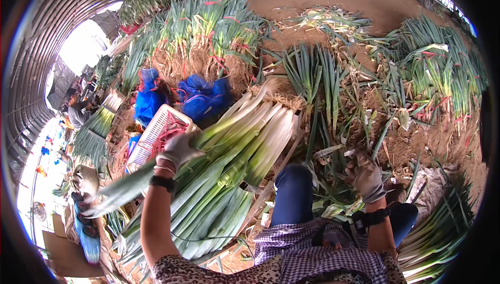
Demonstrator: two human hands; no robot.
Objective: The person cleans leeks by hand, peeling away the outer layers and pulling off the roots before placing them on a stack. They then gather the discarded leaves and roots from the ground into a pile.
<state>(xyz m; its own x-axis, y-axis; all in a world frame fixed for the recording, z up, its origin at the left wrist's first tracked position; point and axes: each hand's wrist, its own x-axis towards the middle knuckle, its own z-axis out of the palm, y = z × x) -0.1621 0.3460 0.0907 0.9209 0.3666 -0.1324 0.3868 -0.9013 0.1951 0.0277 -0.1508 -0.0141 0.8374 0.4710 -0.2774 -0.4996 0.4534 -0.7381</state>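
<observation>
While the left hand (179,151) in its pale fabric glove grips a long green-and-white leek (216,129) at nine o'clock, leaves pointing to eight, a broad heap of white-stemmed leeks (242,161) fills the centre! Four o'clock: the gloved right hand (367,177) has bent fingers, contents impossible to tell. Five o'clock: a dark patch (333,238) on purple-and-white checked cloth (291,234), too small to read!

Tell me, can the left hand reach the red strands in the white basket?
Probably yes: the left hand looks close beside the white basket, and the red strands lie uncovered, though that hand holds a leek.
</observation>
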